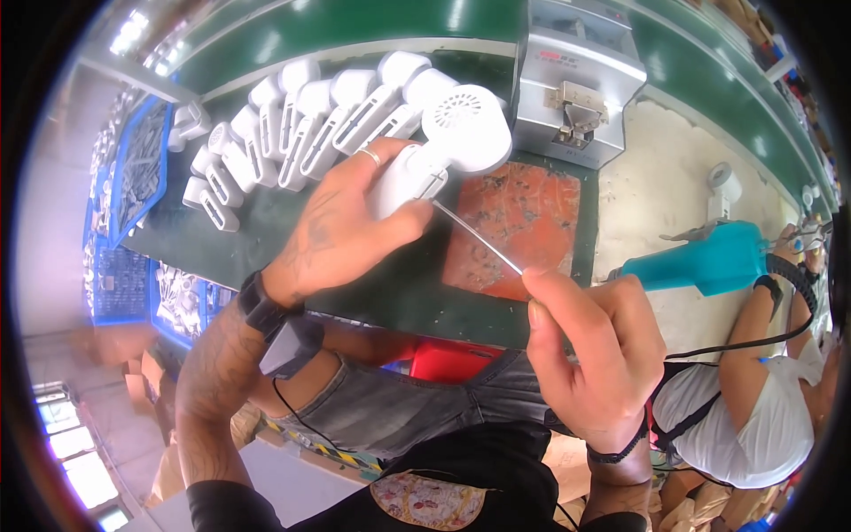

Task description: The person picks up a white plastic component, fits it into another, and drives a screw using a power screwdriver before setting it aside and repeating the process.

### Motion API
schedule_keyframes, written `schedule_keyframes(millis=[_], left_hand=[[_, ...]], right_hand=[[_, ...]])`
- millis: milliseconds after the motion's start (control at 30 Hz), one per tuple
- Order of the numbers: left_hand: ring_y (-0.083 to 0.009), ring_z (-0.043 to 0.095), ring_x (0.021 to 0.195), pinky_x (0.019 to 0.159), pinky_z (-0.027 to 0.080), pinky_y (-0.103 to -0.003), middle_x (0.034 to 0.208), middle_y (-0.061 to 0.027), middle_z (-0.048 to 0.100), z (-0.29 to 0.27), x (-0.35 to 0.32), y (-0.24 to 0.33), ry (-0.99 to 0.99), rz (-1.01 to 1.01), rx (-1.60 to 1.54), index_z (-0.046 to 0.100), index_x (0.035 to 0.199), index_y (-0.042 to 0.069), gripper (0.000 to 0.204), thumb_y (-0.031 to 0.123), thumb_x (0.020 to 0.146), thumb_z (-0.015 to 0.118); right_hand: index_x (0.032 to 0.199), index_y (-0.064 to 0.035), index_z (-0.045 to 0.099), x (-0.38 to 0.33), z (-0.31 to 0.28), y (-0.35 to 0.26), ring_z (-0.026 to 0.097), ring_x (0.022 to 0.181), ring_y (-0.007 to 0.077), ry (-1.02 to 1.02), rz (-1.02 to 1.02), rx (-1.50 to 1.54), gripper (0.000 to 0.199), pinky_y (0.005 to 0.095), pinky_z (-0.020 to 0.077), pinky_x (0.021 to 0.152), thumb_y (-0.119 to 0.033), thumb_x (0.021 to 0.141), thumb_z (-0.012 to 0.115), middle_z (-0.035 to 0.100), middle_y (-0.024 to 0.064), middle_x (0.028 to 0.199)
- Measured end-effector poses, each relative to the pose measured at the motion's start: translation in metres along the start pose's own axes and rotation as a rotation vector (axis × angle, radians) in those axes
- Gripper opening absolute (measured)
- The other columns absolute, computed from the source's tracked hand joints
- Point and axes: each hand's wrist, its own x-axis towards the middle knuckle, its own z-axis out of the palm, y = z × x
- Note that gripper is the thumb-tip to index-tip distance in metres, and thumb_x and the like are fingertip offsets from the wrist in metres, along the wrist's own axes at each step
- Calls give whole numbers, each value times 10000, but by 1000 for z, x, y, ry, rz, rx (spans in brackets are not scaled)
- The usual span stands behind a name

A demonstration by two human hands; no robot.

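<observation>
My left hand (341,222) grips a white hair-dryer-like appliance (479,142) by its handle, above the green bench. Its round head, with a ring of vent slots, faces up and points away from me. A ring and a dark wristband show on that hand and wrist. My right hand (603,346) pinches a thin metal rod (479,236) between thumb and forefinger. The rod's far tip meets the handle beside a slot, near my left thumb. Several more white appliances (315,124) of the same kind lie in a row beyond my left hand.
A worn reddish mat (519,226) lies on the green bench (381,301). Behind it stands a silver machine (572,89) with a metal fixture. Blue crates (142,168) of parts are at the left. On the right are a teal object (700,260), a black cord (753,344) and another person (745,408).
</observation>
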Motion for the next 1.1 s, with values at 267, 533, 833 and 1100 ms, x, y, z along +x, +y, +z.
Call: schedule_keyframes(millis=[267,533,833,1100], left_hand=[[-307,677,1018,913,515,-395,1088,-188,702,0,3,2,-44,11,-27,589,1326,43,593,341,838,748],[-364,679,953,849,525,-402,1024,-230,706,0,-1,4,-9,52,106,604,1300,3,605,369,844,757],[-201,733,677,660,554,-320,800,-147,730,3,-2,4,-52,214,173,588,1316,-55,440,246,999,638],[-414,644,710,682,503,-462,768,-237,650,15,-4,-6,41,299,66,646,1248,-44,424,295,995,624]], right_hand=[[1160,-74,745,-3,2,-1,525,638,193,-7,7,-14,369,308,421,550,46,814,787,547,60,778],[1260,14,657,-45,5,13,562,626,221,2,137,-88,316,317,437,556,1,945,661,691,132,902],[1523,84,385,-90,28,16,557,796,346,-64,441,-176,532,434,480,688,-39,1024,523,559,193,967],[1509,64,422,-88,33,41,623,786,358,-171,311,-272,559,453,493,627,-42,988,593,590,201,917]])
